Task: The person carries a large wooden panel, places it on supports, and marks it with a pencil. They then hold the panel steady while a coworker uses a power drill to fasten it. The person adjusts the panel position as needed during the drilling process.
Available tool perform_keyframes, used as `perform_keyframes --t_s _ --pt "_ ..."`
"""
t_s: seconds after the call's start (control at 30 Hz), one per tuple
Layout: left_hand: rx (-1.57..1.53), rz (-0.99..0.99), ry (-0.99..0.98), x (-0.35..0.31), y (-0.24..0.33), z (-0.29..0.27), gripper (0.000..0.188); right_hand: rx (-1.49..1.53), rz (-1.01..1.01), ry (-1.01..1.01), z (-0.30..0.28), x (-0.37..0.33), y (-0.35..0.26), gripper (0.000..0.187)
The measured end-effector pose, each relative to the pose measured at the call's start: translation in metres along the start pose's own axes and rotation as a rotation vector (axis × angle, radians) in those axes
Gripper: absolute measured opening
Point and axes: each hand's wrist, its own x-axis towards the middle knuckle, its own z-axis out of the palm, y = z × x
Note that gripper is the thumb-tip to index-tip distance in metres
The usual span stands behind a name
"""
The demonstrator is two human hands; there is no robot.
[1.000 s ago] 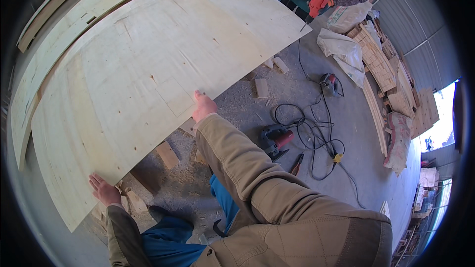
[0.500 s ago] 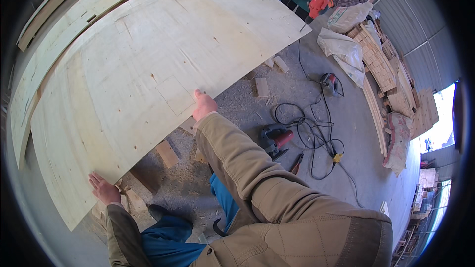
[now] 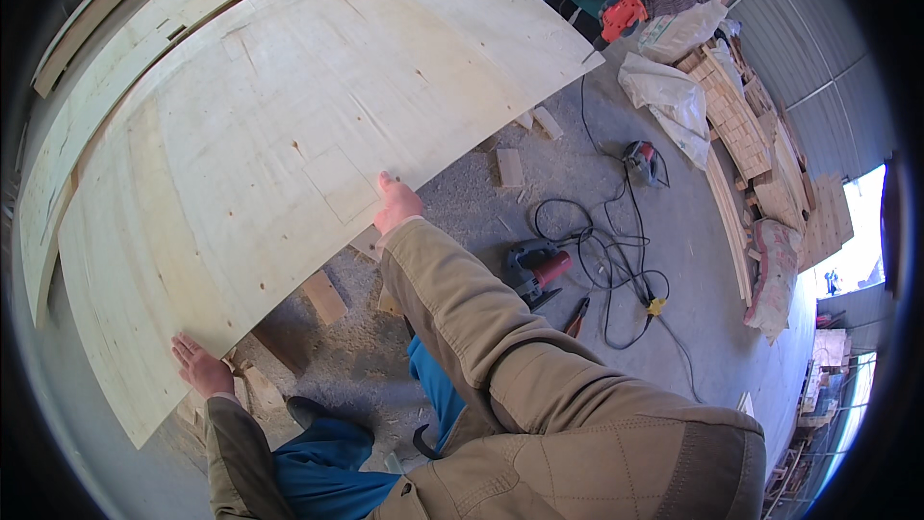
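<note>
1. Checking the far left, I see pale boards [image 3: 46, 250] just beside the plywood sheet [image 3: 241, 144]; a sideways shove could catch the sheet on them.
2. My left hand [image 3: 202, 369] lies on the sheet's near-left part, fingers extended across the top. Its thumb is hidden, so I cannot tell whether this grip pinches the edge; if it only presses, that end could slide.
3. The sheet spreads in front of me, its near edge over the floor. I cannot see what supports it, so an uneven push could tip it.
4. Below that edge, a dark shoe [image 3: 306, 411] stands near wood scraps, one a pale block [image 3: 324, 297]; stepping on one could cost me my footing.
5. My right hand [image 3: 397, 204] has a narrow grip on the near edge, thumb on top, fingers out of sight below. A rough edge could leave splinters.
6. Right of it, a jigsaw [image 3: 537, 273] and dark pliers [image 3: 577, 318] lie on the floor near a looped cable [image 3: 616, 270], which could snag a foot.
7. Farther off, a co-worker's red power tool [image 3: 623, 14] sits just beside the sheet's far-right corner; a sudden shift could knock the two together.
</note>
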Motion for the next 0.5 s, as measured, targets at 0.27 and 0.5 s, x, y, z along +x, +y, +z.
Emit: perform_keyframes --t_s 0.27,0.5 --pt "-0.008 0.019 0.02 0.001 -0.004 -0.002 0.068 -0.096 0.004 0.049 0.003 -0.02 -0.008 0.072" --pt "-0.046 0.033 0.032 -0.001 -0.004 0.001 0.071 -0.118 -0.024 0.023 0.0 -0.017 -0.008 0.064"
